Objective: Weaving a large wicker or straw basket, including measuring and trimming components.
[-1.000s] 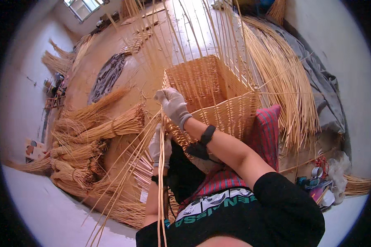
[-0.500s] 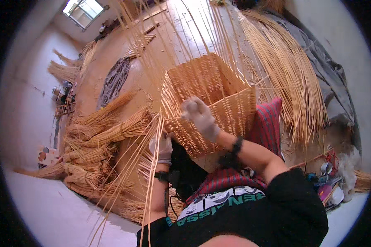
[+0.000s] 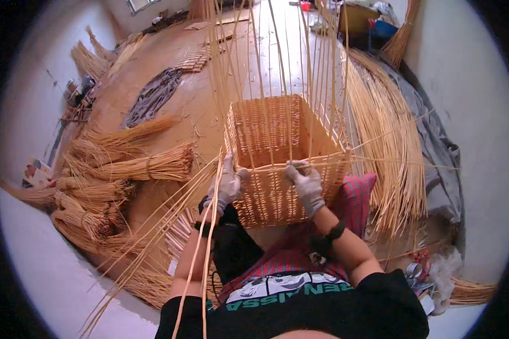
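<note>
A square, open-topped wicker basket [image 3: 271, 195] stands before me, its long bare stakes [image 3: 283, 51] rising from the rim. My left hand [image 3: 226, 185], in a pale glove, closes on its near left corner, fingers along the outside. Long willow rods [image 3: 193, 260] trail from that corner past my left forearm toward me. My right hand [image 3: 306, 185], gloved too, pinches the near rim right of the middle, at the foot of an upright stake. Its fingertips partly hide what lies between them. Inside, the woven far wall shows.
Tied willow bundles [image 3: 147, 164] lie on the floor at left. A broad spread of loose rods [image 3: 384, 147] lies at right on a grey sheet [image 3: 435, 169]. A dark cloth [image 3: 152, 99] is farther off at left. Clear plastic [image 3: 444, 277] sits at lower right.
My right hand has gone from above the near left of the rim to the right along it and now pinches there. My left hand has risen to the corner. The view has tilted up.
</note>
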Demonstrator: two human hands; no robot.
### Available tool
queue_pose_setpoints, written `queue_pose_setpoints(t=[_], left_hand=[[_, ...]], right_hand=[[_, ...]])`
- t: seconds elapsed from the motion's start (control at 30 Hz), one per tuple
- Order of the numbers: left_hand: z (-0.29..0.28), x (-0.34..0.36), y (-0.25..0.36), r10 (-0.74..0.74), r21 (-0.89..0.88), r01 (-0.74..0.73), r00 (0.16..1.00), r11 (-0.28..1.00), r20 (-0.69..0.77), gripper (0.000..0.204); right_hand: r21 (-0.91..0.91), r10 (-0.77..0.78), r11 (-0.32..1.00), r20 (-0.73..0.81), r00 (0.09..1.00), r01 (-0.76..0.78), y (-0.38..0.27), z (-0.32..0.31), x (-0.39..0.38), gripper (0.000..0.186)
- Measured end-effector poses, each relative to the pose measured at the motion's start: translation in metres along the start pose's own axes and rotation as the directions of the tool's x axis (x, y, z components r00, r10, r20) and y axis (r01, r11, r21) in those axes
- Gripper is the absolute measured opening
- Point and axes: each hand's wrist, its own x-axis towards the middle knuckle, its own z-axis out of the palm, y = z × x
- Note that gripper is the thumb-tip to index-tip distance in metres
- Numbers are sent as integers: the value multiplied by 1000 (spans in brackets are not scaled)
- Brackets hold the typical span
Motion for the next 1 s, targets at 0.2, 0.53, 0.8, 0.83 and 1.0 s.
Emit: queue_pose_setpoints(t=[0.2,0.53,0.8,0.83,1.0], left_hand=[[17,2,12,-41,-287,15,995,958,-86,15],[33,-25,35,402,246,-325,819,913,-411,45],[86,-32,41,469,492,-366,877,790,-100,49],[81,-27,38,455,425,-365,881,829,-131,47],[92,-29,21,646,436,-520,732,735,-216,57]], right_hand=[[-485,-664,408,425,616,774,-36,112,49,48],[-338,-527,739,247,813,583,-3,-31,-1,38],[-589,-671,210,493,553,780,-94,56,44,63],[-360,-689,494,393,609,792,-100,52,42,63],[-702,-375,486,371,849,521,-61,-42,20,74]])
